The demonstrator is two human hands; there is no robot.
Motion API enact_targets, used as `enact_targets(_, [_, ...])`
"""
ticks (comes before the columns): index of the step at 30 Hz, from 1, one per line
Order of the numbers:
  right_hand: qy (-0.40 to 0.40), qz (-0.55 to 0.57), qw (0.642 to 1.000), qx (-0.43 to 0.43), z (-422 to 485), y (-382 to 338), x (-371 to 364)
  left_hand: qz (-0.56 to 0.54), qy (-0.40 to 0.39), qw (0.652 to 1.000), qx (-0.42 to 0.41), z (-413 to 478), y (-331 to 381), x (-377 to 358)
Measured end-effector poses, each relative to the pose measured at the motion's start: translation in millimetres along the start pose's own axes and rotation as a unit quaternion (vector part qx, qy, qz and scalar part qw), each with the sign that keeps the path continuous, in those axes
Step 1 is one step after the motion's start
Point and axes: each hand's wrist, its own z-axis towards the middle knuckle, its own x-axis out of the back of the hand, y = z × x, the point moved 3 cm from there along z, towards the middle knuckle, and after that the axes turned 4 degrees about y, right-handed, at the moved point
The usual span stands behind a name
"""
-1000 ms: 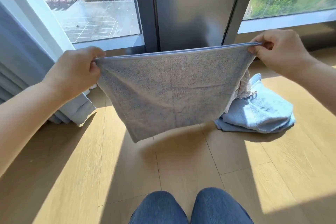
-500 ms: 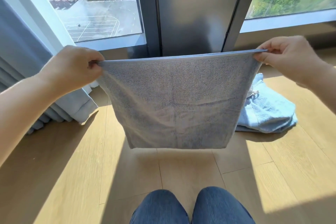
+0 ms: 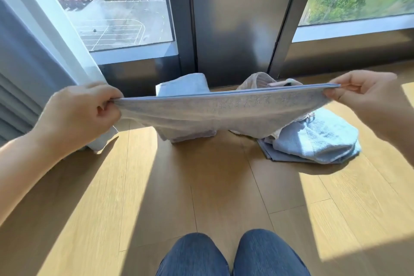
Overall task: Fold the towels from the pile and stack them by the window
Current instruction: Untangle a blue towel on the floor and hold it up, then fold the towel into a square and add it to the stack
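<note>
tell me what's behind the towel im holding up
Behind the held towel, a folded light-blue stack stands by the window frame, its top showing above the edge. To its right lies the loose pile, a pinkish towel on top. The middle of both is covered.

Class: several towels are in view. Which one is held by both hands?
The grey towel, stretched between the left hand and the right hand. The folded towel and the crumpled pile lie on the floor, and neither hand holds them.

Wood floor (image 3: 201, 186) sunlit in stripes — pale curtain (image 3: 33, 51) at left, denim knees (image 3: 192, 255) at bottom edge.
</note>
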Motion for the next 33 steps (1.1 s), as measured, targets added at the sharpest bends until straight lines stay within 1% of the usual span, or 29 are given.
enact_targets(3, [-0.032, 0.05, 0.996, -0.062, -41.5, 23.7, -10.2, -0.035, -0.049, 0.998, -0.035, -47.6, 11.2, -17.1])
enact_targets(5, [-0.058, 0.064, 0.991, -0.105, -73.0, 45.7, -22.0, -0.059, -0.106, 0.992, -0.032, -90.1, 16.5, -37.8])
enact_targets(6, [-0.073, 0.045, 0.989, -0.124, -89.0, 62.1, -28.0, -0.079, -0.142, 0.986, -0.025, -113.5, 17.8, -50.8])
enact_targets(9, [-0.124, -0.058, 0.976, -0.168, -132.5, 116.6, -47.2, -0.115, -0.251, 0.961, -0.007, -178.7, 20.0, -91.8])
enact_targets(11, [-0.156, -0.09, 0.961, -0.209, -153.0, 143.5, -59.9, -0.113, -0.301, 0.947, 0.008, -205.2, 20.2, -113.8])
enact_targets(13, [-0.165, -0.106, 0.95, -0.242, -164.3, 161.0, -70.2, -0.095, -0.337, 0.936, 0.041, -216.2, 17.4, -129.4])
enact_targets(15, [-0.161, -0.11, 0.946, -0.259, -163.1, 172.3, -78.6, -0.085, -0.344, 0.932, 0.08, -213.0, 14.6, -139.4])
enact_targets(17, [-0.149, -0.11, 0.947, -0.263, -152.7, 177.1, -86.1, -0.078, -0.325, 0.935, 0.115, -199.8, 10.5, -147.7])
enact_targets(22, [-0.116, -0.105, 0.953, -0.258, -104.7, 180.5, -107.2, -0.054, -0.33, 0.928, 0.167, -143.3, -1.1, -175.8])
enact_targets(27, [-0.096, -0.084, 0.956, -0.263, -52.8, 192.2, -127.5, -0.058, -0.318, 0.922, 0.212, -97.8, -18.8, -209.1])
enact_targets(29, [-0.096, -0.086, 0.956, -0.263, -36.7, 198.8, -136.1, -0.064, -0.313, 0.92, 0.227, -86.8, -25.9, -222.3])
enact_targets(33, [-0.091, -0.076, 0.947, -0.299, -24.1, 222.0, -156.1, -0.073, -0.304, 0.915, 0.256, -85.0, -33.5, -251.7])
